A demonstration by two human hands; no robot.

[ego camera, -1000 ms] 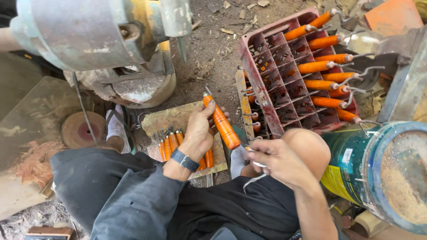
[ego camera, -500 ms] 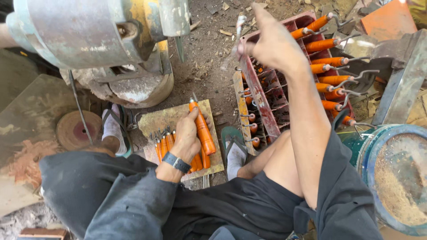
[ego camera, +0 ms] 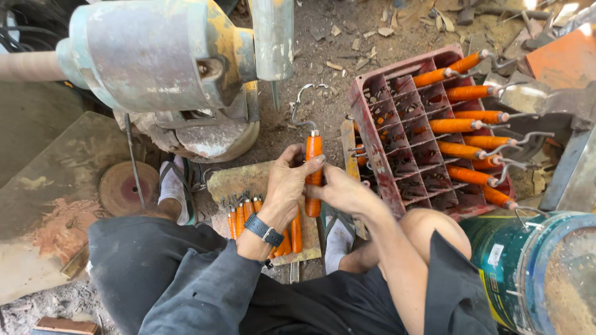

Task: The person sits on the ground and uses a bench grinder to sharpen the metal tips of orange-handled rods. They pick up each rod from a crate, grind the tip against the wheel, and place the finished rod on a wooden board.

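A person sits on dusty ground, seen from above, with both hands meeting in front of the knees. The left hand, a dark watch on its wrist, is closed around an orange wooden handle held nearly upright, thumb pressed along its side; the right hand is curled against the handle's lower half, fingers wrapped on it too. A bent metal wire hook rises from the handle's top — it seems already seated there. Just below the left wrist, a row of similar orange handles lies on a small worn board on the ground between the person's sandalled feet. To the right, touching the knee, a dark red plastic crate with divided cells carries a line of finished hooked handles laid across its far edge. A heavy green machine housing looms at upper left, and a paint can full of brownish dust sits at lower right. The step in hand looks like fitting or checking the hook in its handle — the next move likely calls for a firm twist or push, then a reach right to the crate.
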